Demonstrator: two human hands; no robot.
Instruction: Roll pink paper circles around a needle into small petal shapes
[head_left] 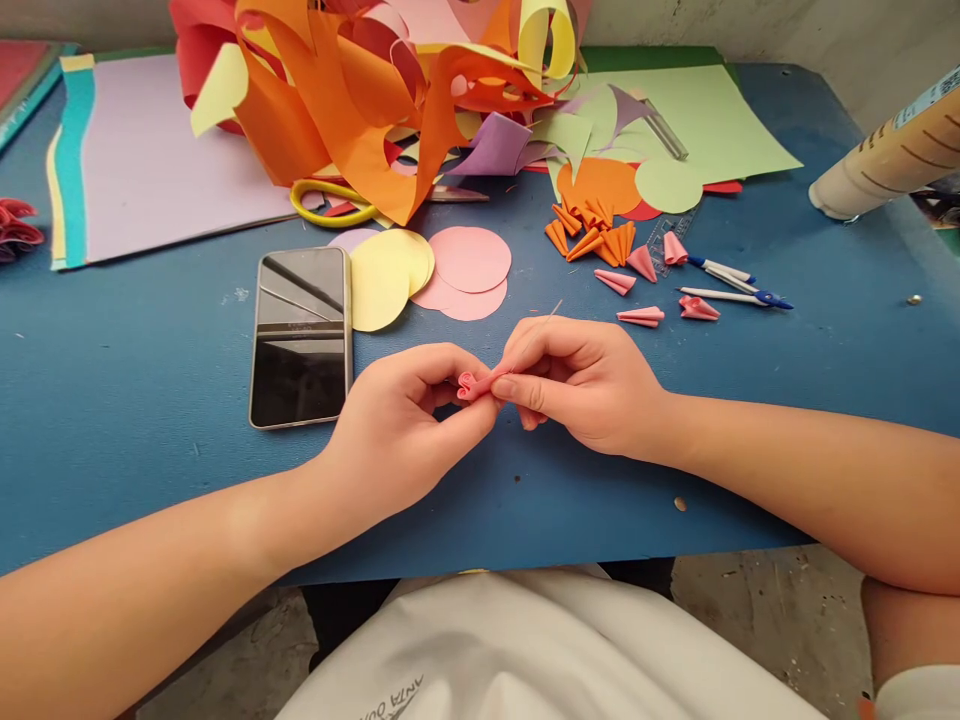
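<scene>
Between my two hands, low over the blue table, is a small pink rolled paper piece (475,386) with curled ends facing left. My left hand (405,425) pinches it from the left with thumb and fingers. From the other side, my right hand (596,385) grips its narrow end between thumb and forefinger. A thin strand sticks up past the right fingers; its material is too fine to tell. Beyond the right hand lie several pink folded paper cones (640,317) and a cluster of orange paper cones (589,230). Pink paper circles (472,262) and yellow paper circles (381,285) rest beyond the left hand.
A phone (300,340) lies left of my left hand. Yellow-handled scissors (334,203) sit partly under a heap of orange paper scraps (360,90). A pen and a compass-like tool (739,285) lie at right, near a tilted bottle (885,150). Lilac sheets (165,150) are at left.
</scene>
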